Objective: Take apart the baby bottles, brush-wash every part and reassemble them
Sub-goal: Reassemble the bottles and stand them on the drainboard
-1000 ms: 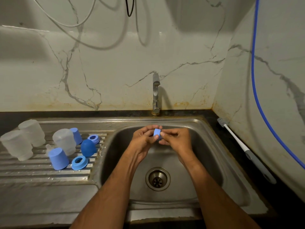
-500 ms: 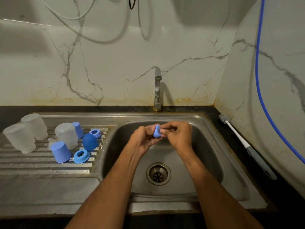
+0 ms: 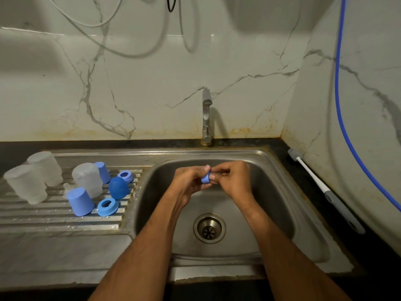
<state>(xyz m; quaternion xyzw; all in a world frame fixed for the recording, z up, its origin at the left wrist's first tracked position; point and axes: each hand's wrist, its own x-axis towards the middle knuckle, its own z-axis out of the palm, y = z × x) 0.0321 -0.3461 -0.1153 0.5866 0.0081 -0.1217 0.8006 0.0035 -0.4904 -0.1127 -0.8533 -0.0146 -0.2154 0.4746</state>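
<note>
Dim, greenish light from above leaves soft shadows of the cords and the tap (image 3: 206, 118) on the wall (image 3: 152, 88), a faint sheen on the sink (image 3: 282, 192), and wide-angle bowing at the edges.

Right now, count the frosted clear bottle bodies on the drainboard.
3, all upside down: two at the far left, bottle and bottle, one bottle beside the blue parts. None looks hidden.

I see both bare forearms reaching forward and converging, my left hand (image 3: 191, 181) and right hand (image 3: 233, 181) meeting fingertip to fingertip, each with curled fingers and thumb in a pinching grip on one small blue part (image 3: 205, 178) between them.
</note>
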